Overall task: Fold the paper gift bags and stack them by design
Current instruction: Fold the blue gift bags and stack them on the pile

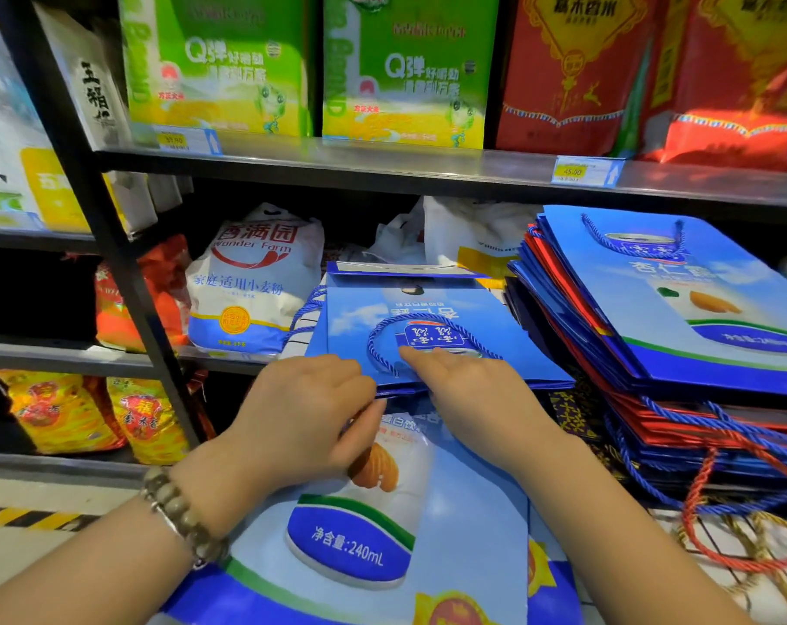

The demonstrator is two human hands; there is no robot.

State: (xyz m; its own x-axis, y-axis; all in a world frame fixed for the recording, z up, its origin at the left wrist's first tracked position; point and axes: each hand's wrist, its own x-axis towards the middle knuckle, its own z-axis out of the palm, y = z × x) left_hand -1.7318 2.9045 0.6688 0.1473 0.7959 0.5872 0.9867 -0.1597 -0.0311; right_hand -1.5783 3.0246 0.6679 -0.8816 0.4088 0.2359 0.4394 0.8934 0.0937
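Note:
A blue paper gift bag [486, 502] with a can and almond print lies in front of me, its top part [360, 315] folded up and over, blue rope handle showing. My left hand [306, 412] pinches the fold edge at its near left. My right hand [468, 390] lies flat on the folded part, fingers pointing left onto the handle. At the right, a tall slanted stack [680, 309] of folded bags has blue ones on top and red ones beneath.
Black metal shelves [382, 166] rise behind, with green and red cartons on top. A white flour sack [256, 281] stands left of the bag. Yellow and red packets fill the lower left shelves. Loose rope handles [716, 512] trail from the stack.

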